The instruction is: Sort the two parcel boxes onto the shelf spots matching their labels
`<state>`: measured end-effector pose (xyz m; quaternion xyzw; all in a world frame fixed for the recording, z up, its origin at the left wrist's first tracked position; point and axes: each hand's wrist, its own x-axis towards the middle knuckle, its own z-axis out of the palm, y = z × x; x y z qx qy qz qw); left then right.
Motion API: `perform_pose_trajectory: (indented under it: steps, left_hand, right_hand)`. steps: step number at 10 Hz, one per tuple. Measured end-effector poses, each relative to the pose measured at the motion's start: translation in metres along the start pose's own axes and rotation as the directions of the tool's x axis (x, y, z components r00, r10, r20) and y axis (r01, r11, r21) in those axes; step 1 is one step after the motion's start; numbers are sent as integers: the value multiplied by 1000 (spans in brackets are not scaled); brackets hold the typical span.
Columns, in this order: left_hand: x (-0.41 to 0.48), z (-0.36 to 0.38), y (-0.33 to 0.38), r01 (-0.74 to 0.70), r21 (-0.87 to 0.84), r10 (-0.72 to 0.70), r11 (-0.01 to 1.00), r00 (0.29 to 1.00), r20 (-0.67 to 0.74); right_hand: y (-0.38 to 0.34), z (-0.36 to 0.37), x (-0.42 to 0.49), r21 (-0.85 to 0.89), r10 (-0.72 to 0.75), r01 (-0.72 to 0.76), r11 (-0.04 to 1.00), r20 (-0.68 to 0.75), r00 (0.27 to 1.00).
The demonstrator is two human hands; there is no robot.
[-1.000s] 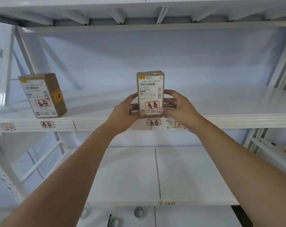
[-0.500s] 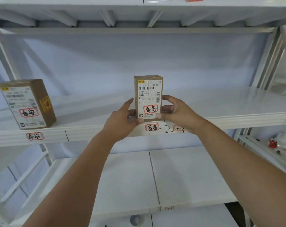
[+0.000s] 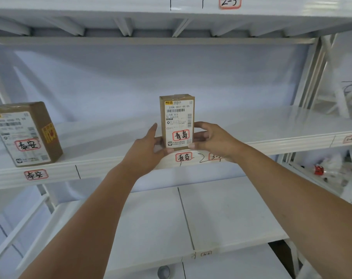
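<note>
Since a second ago both boxes sit lower and further left in my view. Two parcel boxes counted: the Qingdao box (image 3: 177, 121) stands upright at centre, above its matching shelf tag (image 3: 183, 157), left hand (image 3: 145, 153) and right hand (image 3: 213, 140) in a closed grip on its sides. At nine o'clock, the Tai'an box (image 3: 26, 133) rests on the shelf (image 3: 271, 129).

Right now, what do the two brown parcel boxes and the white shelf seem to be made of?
Tall brown parcel box held upright: likely corrugated cardboard, matte, with glossy clear tape shining on top and a white paper label.
Wider brown parcel box on the left: the same cardboard look.
White middle shelf board: probably painted metal, smooth with a soft sheen.
</note>
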<state>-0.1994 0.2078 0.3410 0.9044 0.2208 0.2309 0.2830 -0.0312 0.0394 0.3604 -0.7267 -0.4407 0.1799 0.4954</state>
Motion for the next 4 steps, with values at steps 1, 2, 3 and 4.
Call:
perform_pose_trajectory:
  steps: [1, 2, 3, 4]
  left_hand:
    - [1, -3, -1, -9, 29, 8, 1000, 999, 49]
    - [0, -6, -2, -15, 58, 9, 998, 995, 95]
    - [-4, -6, -2, 3, 62, -9, 998, 995, 96]
    - [-14, -4, 1, 17, -2, -17, 1000, 999, 30]
  right_hand:
    - [0, 1, -1, -4, 9, -9, 1000, -1, 1000]
    - [0, 3, -3, 2, 7, -7, 1000, -4, 1000]
    - [7, 7, 2, -11, 25, -25, 1000, -15, 1000]
    - [9, 7, 0, -4, 13, -14, 1000, -66, 998]
